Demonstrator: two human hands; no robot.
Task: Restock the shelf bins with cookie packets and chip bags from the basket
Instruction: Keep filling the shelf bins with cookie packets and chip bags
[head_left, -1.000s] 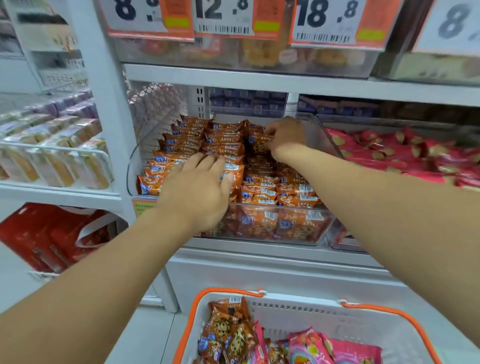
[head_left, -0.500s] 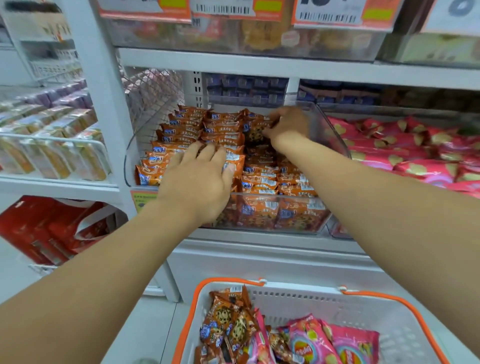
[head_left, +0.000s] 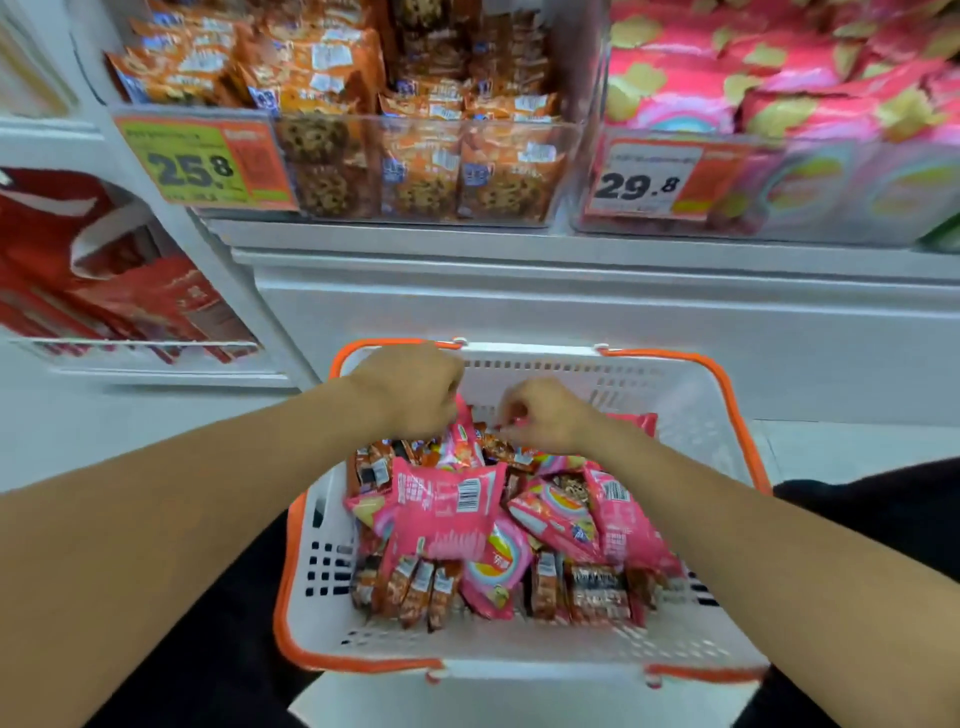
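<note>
A white basket with an orange rim sits below me, filled with pink chip bags and brown-orange cookie packets. Both hands are down at its far end. My left hand is curled into a fist with its fingers dug among the packets, and what they grip is hidden. My right hand pinches the edge of a cookie packet. Above, the clear cookie bin holds rows of orange packets. The chip bin to its right holds pink bags.
Price tags 25.8 and 29.8 hang on the bin fronts. A white shelf ledge juts out between the bins and the basket. Red bags fill a lower shelf at the left.
Both hands have left the cookie bin and dropped into the basket. My view has tilted down, so the basket now fills the lower half.
</note>
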